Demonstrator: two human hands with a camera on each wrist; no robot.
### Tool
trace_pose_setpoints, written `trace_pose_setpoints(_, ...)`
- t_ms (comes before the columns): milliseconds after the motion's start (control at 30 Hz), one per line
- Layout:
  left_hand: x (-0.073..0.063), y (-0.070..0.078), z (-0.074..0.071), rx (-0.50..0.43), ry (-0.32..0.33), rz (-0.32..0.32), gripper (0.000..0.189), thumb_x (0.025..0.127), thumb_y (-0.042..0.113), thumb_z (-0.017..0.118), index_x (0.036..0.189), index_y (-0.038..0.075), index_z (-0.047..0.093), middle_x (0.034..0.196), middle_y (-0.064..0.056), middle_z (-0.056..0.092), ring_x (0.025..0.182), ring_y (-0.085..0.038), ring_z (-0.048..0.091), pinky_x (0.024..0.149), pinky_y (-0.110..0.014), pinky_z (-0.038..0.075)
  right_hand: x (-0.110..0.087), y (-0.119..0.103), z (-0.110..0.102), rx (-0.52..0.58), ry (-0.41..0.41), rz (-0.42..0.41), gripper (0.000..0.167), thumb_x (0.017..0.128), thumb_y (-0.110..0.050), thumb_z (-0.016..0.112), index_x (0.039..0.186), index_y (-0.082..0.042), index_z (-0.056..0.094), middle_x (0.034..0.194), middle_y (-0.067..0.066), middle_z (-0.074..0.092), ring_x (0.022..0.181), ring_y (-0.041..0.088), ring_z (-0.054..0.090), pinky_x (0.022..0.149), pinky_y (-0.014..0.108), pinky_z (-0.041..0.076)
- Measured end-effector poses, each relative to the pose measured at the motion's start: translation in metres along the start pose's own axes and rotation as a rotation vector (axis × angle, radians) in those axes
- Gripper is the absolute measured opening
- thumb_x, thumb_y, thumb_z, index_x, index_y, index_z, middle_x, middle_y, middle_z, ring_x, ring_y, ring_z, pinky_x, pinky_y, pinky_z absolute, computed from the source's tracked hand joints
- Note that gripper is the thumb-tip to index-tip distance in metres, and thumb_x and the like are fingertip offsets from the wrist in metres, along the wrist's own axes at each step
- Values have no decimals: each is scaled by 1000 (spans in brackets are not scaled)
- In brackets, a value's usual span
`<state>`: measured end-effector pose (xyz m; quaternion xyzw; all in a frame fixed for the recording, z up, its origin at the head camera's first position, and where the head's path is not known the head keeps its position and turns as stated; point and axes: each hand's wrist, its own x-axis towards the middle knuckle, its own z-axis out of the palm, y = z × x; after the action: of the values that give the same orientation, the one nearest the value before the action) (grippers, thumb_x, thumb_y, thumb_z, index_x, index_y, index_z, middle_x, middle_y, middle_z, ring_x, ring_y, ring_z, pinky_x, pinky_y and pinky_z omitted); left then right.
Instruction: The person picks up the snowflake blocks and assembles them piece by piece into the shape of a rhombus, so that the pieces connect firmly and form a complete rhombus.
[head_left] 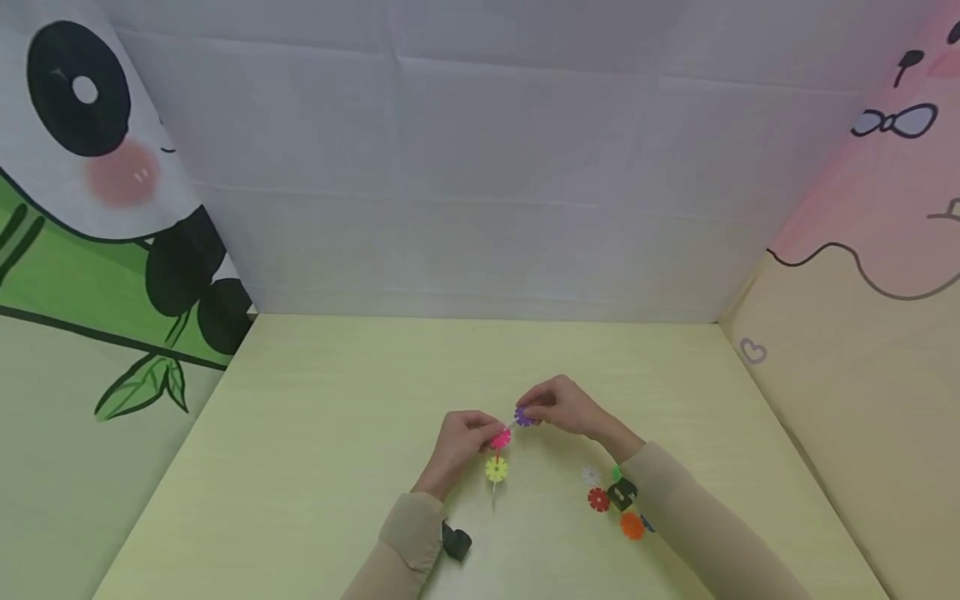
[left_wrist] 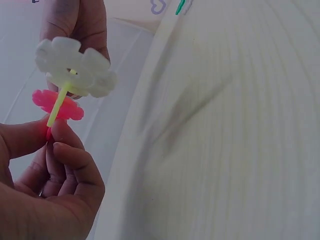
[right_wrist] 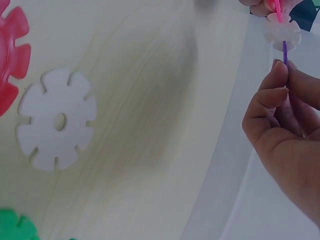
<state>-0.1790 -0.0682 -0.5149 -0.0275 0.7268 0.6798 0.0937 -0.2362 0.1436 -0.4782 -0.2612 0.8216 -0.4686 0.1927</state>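
Pink disc (head_left: pixel 501 439) pinched in our left hand (head_left: pixel 459 443), purple disc (head_left: pixel 522 418) in our right hand (head_left: pixel 568 407), we held the chain (head_left: pixel 497 469) above the table (head_left: pixel 360 392), well short of its back edge (head_left: pixel 480 319); a loose red disc (head_left: pixel 598 500) lay near our right sleeve (head_left: pixel 690 504).

no letters or numbers can be read; a purple heart outline (head_left: pixel 753 351) stands on the right wall (head_left: pixel 862 392); higher on that wall, a bow outline (head_left: pixel 888 122) is drawn; a pale mark on the dark device (head_left: pixel 619 490) by the right sleeve (head_left: pixel 708 521) is too small to read
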Motion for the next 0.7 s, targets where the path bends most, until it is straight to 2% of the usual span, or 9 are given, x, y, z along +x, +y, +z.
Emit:
trace_pose_setpoints(300, 1, 2, 0, -26, 3, 6, 10, 82, 5, 72, 84, -5, 72, 75, -8, 67, 61, -13, 57, 58, -26, 47, -1, -3, -2, 34, -15, 10, 16, 92, -7, 63, 105, -1, 70, 91, 2, 70, 81, 36, 64, 71, 53, 49)
trace_pose_setpoints(367, 1, 3, 0, -25, 1, 5, 10, 82, 5, 72, 84, -5, 72, 76, -8, 67, 62, -13, 58, 59, -28, 48, -3, -7, -2, 43, -15, 15, 16, 92, -5, 63, 106, 2, 69, 91, 6, 70, 81, 37, 63, 70, 53, 49)
trace_pose_setpoints(500, -1, 3, 1, -21, -4, -1, 10, 84, 7, 72, 84, -4, 72, 76, -8, 68, 63, -13, 59, 61, -31, 49, -5, -10, -2, 48, -20, 16, 17, 92, -2, 62, 106, 5, 68, 92, 13, 69, 79, 38, 63, 65, 42, 50)
trace_pose_setpoints(600, 0, 2, 1, -17, 1, -4, 10, 84, 7, 72, 83, -3, 72, 76, -7, 67, 64, -13, 59, 61, -30, 50, -3, -4, -1, 43, -19, 24, 16, 92, -4, 63, 105, 3, 69, 90, 9, 70, 79, 36, 63, 65, 42, 50)
trace_pose_setpoints(700, 0, 1, 1, -13, 10, -2, 10, 84, 7, 72, 83, -2, 72, 75, -7, 67, 63, -13, 58, 60, -28, 49, -1, 2, 0, 39, -18, 28, 15, 91, -6, 64, 104, -1, 71, 88, 4, 70, 77, 33, 63, 68, 51, 49)
